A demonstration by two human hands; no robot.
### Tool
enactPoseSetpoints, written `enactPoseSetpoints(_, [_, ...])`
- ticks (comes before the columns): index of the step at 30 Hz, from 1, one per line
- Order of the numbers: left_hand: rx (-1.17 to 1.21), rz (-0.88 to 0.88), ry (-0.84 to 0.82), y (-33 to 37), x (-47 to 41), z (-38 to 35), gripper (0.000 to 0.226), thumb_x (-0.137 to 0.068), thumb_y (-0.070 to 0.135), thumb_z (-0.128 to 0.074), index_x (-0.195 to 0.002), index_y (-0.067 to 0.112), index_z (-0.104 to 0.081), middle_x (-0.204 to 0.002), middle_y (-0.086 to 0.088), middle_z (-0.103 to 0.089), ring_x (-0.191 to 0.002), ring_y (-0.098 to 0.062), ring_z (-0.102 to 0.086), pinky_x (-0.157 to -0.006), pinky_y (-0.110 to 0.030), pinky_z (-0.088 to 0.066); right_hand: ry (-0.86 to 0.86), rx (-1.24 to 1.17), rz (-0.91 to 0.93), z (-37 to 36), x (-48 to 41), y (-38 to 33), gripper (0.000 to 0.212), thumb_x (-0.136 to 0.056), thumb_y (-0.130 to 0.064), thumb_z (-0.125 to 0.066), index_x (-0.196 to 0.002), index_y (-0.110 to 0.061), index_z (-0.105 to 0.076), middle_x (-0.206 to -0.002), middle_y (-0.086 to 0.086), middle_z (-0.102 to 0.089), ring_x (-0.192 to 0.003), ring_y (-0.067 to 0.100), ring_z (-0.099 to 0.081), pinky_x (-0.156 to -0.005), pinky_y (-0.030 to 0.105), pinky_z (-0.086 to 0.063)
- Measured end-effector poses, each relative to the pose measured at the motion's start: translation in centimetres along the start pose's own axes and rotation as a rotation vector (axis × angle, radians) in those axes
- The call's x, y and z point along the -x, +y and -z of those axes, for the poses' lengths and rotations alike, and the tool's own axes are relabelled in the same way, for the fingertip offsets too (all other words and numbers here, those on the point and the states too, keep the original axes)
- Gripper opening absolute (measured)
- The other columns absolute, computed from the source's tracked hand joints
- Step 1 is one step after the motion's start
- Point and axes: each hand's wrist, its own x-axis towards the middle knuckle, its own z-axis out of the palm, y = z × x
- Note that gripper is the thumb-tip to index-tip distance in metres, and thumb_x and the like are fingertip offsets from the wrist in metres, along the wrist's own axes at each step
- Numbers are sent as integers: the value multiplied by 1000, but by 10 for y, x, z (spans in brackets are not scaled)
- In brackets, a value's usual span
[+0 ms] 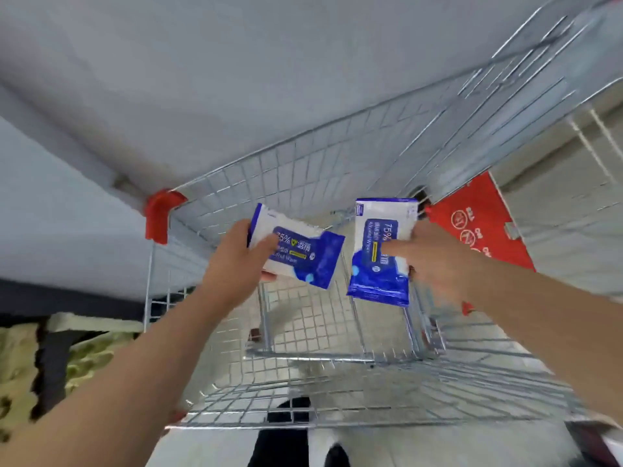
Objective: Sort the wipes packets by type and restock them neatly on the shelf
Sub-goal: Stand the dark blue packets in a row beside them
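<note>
My left hand (236,261) grips a blue and white wipes packet (303,252) marked 75%, thumb across its front, tilted over the wire shopping cart (303,156). A second blue and white wipes packet (381,261) of the same print hangs upright in my right hand (435,257), pinched at its right side. Both packets are held above the cart's basket, side by side and apart. No packets show on the cart's wire floor below them.
The cart has red plastic corner guards (158,214) and a red sign panel (478,227) on its right. A grey shelf face (236,79) rises beyond the cart. Pale tiled floor shows through the mesh. Green and dark goods (84,358) lie at lower left.
</note>
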Motion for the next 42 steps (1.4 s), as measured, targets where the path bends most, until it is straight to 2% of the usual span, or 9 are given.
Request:
enactPoseSetpoints(2, [-18, -61, 62, 16, 31, 19, 18, -94, 26, -58, -109, 21, -50, -100, -1, -68, -81, -20, -71, -71, -43, -60, -50, -14, 54, -6, 34, -28, 29, -79, 8, -60, -104, -8, -66, -98, 12, -73, -90, 27, -70, -84, 42, -55])
enactPoseSetpoints(4, [-10, -107, 88, 29, 68, 37, 23, -94, 27, -58, -114, 20, -50, -102, -1, -69, -83, -17, -72, -73, -41, -61, -63, 30, 122, -15, 68, -48, 33, -76, 11, -62, -102, -10, -65, -97, 10, -73, -89, 27, -70, -81, 41, -54])
enactPoseSetpoints(8, [33, -190, 184, 46, 145, 71, 26, -93, 27, -58, -117, 17, -51, -103, 0, -69, -81, -14, -71, -59, -21, -57, -78, 116, 320, -37, 140, -83, 35, -75, 10, -67, -99, -14, -65, -100, 8, -72, -90, 25, -70, -79, 37, -56])
enactPoseSetpoints(13, [70, -256, 325, 68, 243, 122, 24, -93, 27, -59, -115, 18, -54, -101, 2, -70, -83, -10, -70, -63, -26, -60, -80, 238, 543, -76, 237, -124, 34, -74, 5, -71, -101, -16, -67, -98, 6, -72, -93, 24, -69, -87, 43, -55])
enactPoseSetpoints(18, [51, -334, 484, 87, 331, 188, 23, -92, 30, -59, -113, 20, -56, -101, 6, -69, -86, -10, -70, -67, -28, -61, -114, 366, 763, -122, 330, -178, 34, -76, -3, -73, -106, -17, -66, -99, 3, -72, -91, 22, -69, -85, 42, -56])
enactPoseSetpoints(25, [159, -403, 647, 80, 431, 309, 15, -93, 20, -61, -107, 19, -57, -101, 3, -71, -87, -13, -71, -69, -32, -61, -207, 385, 991, -226, 433, -240, 34, -77, -2, -72, -107, -18, -65, -100, 2, -72, -91, 21, -70, -85, 44, -56])
enactPoseSetpoints(33, [297, -412, 708, 22, 517, 475, 12, -93, 12, -60, -104, 18, -59, -101, -3, -72, -89, -19, -72, -71, -36, -60, -302, 332, 1049, -396, 508, -270, 30, -78, -4, -72, -104, -18, -65, -99, 2, -72, -90, 22, -70, -85, 44, -56])
enactPoseSetpoints(37, [246, -394, 732, -12, 545, 550, 11, -93, 11, -60, -100, 19, -60, -97, -1, -73, -82, -17, -71, -66, -29, -60, -347, 338, 1044, -475, 531, -273, 28, -79, -2, -71, -104, -15, -65, -99, 2, -72, -85, 18, -70, -79, 34, -56])
enactPoseSetpoints(42, [220, -312, 713, -54, 553, 620, 11, -91, 12, -63, -102, 15, -64, -97, -5, -74, -86, -24, -70, -82, -40, -57, -384, 383, 1016, -552, 538, -276, 26, -77, -1, -73, -92, -22, -66, -96, 3, -73, -86, 20, -70, -80, 34, -56])
